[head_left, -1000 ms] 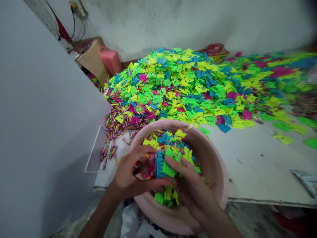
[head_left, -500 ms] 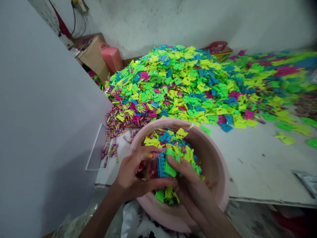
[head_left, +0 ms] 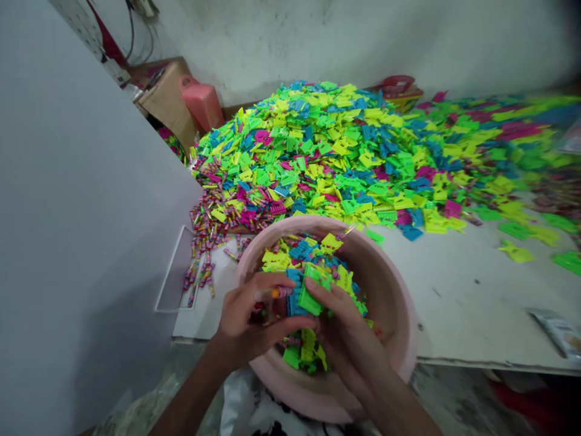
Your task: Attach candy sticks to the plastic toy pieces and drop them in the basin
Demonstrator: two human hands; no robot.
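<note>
My left hand (head_left: 242, 321) is closed, thumb and fingers curved round the left side of a ridged blue plastic piece (head_left: 295, 293). A short stick with a colourful printed pattern (head_left: 282, 292) sits under its fingertips, one end close to the blue piece. My right hand (head_left: 351, 327) grips a flat light-green plastic piece (head_left: 313, 290), its thumb on top. The green and blue pieces lie side by side, touching. Both hands are over a pink tub (head_left: 399, 284) with yellow, blue and green pieces (head_left: 276, 261) and patterned sticks inside. My right fingers are partly hidden.
Behind the tub rises a large heap of neon plastic pieces (head_left: 318, 145). Patterned sticks (head_left: 204, 242) are scattered left, beside a white wire frame (head_left: 158, 290). A grey panel (head_left: 91, 212) borders the left. A packet (head_left: 556, 333) lies on the white table (head_left: 454, 303).
The patterned stick has shifted slightly right and down, closer to the blue piece, and the left fingers now reach above it. Both hands keep their hold; the view has moved a little.
</note>
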